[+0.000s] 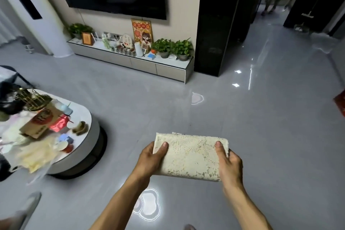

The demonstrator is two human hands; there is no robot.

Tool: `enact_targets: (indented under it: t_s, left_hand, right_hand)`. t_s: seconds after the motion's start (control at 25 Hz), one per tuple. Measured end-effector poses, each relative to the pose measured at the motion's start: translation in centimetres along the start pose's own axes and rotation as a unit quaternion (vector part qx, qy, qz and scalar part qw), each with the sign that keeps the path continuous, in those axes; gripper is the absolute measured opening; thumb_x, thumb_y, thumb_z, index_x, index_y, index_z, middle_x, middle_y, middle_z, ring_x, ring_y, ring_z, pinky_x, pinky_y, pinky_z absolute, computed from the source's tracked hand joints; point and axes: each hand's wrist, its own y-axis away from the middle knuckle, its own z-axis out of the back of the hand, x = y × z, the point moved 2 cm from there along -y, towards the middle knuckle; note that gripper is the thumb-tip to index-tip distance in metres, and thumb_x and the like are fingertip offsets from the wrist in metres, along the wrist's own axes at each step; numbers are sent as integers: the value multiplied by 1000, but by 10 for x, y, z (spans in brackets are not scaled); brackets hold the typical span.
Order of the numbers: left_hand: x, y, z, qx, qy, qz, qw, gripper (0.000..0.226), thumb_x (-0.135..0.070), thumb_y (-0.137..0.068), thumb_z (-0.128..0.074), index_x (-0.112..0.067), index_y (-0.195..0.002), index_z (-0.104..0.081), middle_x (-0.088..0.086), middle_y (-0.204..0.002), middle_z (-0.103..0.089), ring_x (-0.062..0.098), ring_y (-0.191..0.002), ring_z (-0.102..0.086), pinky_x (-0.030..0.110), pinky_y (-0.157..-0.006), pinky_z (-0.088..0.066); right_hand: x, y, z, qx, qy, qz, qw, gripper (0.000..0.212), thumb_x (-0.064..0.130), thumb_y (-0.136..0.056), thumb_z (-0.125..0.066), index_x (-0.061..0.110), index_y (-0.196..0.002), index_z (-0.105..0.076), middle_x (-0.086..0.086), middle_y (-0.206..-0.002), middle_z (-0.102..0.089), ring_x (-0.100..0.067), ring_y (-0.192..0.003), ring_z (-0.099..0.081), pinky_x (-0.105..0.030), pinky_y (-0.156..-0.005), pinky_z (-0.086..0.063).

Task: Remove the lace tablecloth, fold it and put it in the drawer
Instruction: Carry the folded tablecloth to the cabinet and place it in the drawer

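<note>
Mostly folded lace tablecloth point(190, 157) gripped by left hand point(149, 158), right hand point(229, 162), fingers hidden beneath.

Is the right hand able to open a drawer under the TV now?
Probably not yet. The right hand and left hand both grip the folded tablecloth, and the drawers sit well across open floor, so walking there comes first.

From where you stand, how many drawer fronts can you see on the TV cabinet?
3 at least: left, middle and right along the TV cabinet. All look closed; another may be hidden at the far left.
</note>
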Motion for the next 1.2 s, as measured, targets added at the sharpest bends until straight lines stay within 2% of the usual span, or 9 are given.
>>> enact_targets:
  t_s: [0.16, 0.28, 0.4, 0.44, 0.6, 0.72, 0.84, 0.96, 1.2]
  left_hand:
    - [-54, -116, 33, -34, 30, -10, 999, 21, -39, -90, -66, -23, -103, -71, -2, -99, -78, 14, -90, -74, 25, -66, -56]
    - [-88, -208, 58, -32, 76, 5, 997, 20, -33, -90, -68, -19, -103, -72, 2, -99, -78, 15, -86, -74, 22, -62, -55]
    - [-117, -322, 94, -2, 114, 59, 992, 20, -28, -84, -73, -10, -93, -76, 12, -97, -78, 19, -79, -75, 25, -60, -57]
    - [-133, -360, 105, 17, 120, 77, 990, 23, -27, -80, -75, -8, -92, -77, 14, -97, -77, 21, -79, -75, 26, -60, -57]
    - [-191, -488, 128, 59, 119, 109, 985, 26, -23, -84, -73, -3, -101, -75, 17, -102, -76, 26, -88, -75, 29, -64, -58]
    - [-238, -594, 136, 75, 102, 106, 986, 25, -20, -89, -68, -2, -105, -73, 18, -105, -75, 28, -90, -74, 33, -68, -59]
    - [-274, -710, 136, 75, 77, 99, 989, 24, -20, -91, -65, -3, -108, -72, 18, -107, -75, 34, -99, -72, 43, -85, -58]
    - [-294, -811, 139, 74, 83, 115, 987, 25, -24, -92, -65, -7, -109, -73, 16, -108, -75, 34, -102, -71, 49, -93, -55]
    - [-332, -1003, 157, 53, 49, 154, 985, 24, -25, -90, -67, -7, -105, -73, 13, -102, -77, 30, -94, -74, 39, -79, -60]
  right_hand:
    - [35, -117, -91, 70, 1, -31, 997, 61, 56, -87, -60, -2, -71, -48, 0, -63, -44, -14, -60, -43, -29, -57, -35]
    - [52, -195, -156, 111, -14, -73, 991, 50, 61, -83, -61, 13, -71, -56, 7, -66, -52, -13, -63, -50, -24, -63, -42]
    - [69, -287, -236, 139, -47, -145, 979, 33, 50, -86, -66, 21, -101, -67, 10, -102, -74, -12, -94, -67, -37, -90, -53]
    - [78, -316, -261, 139, -56, -159, 976, 35, 45, -87, -67, 21, -111, -66, 6, -109, -74, -14, -100, -69, -41, -90, -55]
    - [112, -416, -333, 163, -142, -207, 954, 29, 34, -91, -64, 19, -115, -68, -4, -110, -75, -23, -99, -73, -39, -67, -60]
    - [128, -499, -384, 169, -197, -252, 932, 33, 31, -88, -64, 17, -118, -67, -10, -115, -73, -30, -102, -71, -44, -68, -60]
    - [139, -603, -440, 161, -202, -269, 928, 33, 28, -90, -61, 16, -120, -66, -12, -116, -72, -31, -101, -71, -44, -69, -59]
    - [141, -698, -492, 148, -186, -285, 929, 34, 33, -88, -62, 20, -119, -68, -9, -118, -72, -31, -106, -69, -48, -81, -58]
    - [150, -849, -599, 103, -145, -325, 929, 34, 34, -92, -60, 16, -120, -66, -10, -115, -73, -30, -100, -72, -48, -82, -57]
